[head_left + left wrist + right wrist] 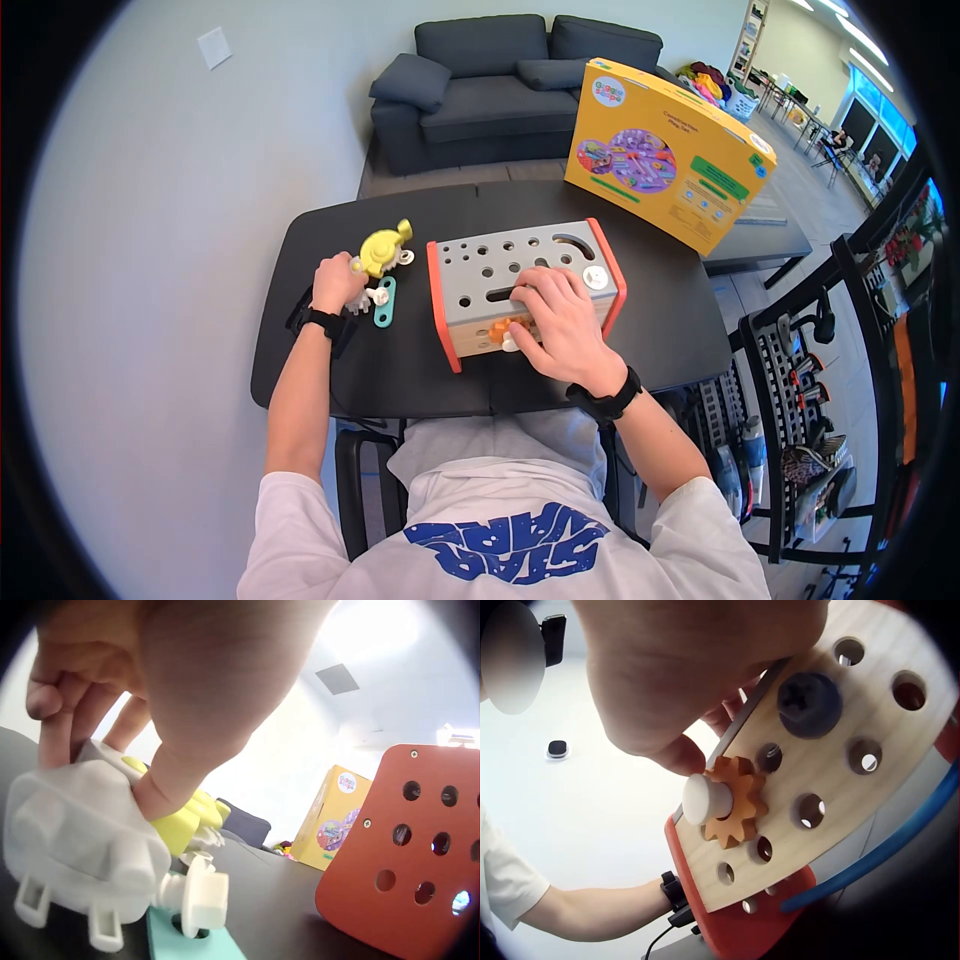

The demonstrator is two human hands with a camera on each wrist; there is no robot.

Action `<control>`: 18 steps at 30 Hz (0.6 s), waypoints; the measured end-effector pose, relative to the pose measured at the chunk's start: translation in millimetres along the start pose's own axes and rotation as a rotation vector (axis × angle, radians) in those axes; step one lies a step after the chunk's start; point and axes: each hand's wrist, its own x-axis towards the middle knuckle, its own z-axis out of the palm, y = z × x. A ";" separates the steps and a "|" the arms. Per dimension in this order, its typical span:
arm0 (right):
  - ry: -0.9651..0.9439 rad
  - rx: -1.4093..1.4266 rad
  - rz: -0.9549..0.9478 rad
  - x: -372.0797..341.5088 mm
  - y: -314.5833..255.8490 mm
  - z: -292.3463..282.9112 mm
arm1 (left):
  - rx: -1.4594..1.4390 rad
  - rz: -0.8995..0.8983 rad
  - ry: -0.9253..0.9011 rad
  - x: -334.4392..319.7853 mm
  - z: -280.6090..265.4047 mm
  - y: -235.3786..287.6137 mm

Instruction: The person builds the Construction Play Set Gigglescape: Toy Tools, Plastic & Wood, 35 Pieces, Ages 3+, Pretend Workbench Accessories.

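Observation:
My left hand [335, 282] is at the table's left side, pinching a pale grey plastic piece with prongs [90, 836] between thumb and fingers. Beside it lie a yellow toy part [381, 252], a white bolt [201, 894] and a teal strip with holes [385, 304]. My right hand [565, 325] grips the front top edge of a toy workbench [470, 270], fingers over the grey top and thumb down the wooden front. Right by the thumb, an orange gear [739, 802] sits on the front with a white peg [705, 799] through it. A dark blue bolt [808, 705] is in the same panel.
A yellow toy box [670, 150] stands at the table's back right corner. Red end panels [608, 265] flank the workbench. A wall runs along the left, a dark sofa [500, 85] is behind the table [660, 350], and a black rack [800, 420] stands to the right.

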 end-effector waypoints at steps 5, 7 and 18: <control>0.010 0.011 -0.023 -3.7 2.3 -0.7 | -0.153 0.086 0.193 -6.6 -25.4 17.8; 0.010 0.008 -0.030 -2.3 2.3 -1.5 | -0.467 0.109 0.240 -14.0 -44.0 40.5; 0.031 -0.017 -0.041 -2.9 4.0 0.9 | -1.130 0.669 0.293 -38.5 -61.6 114.4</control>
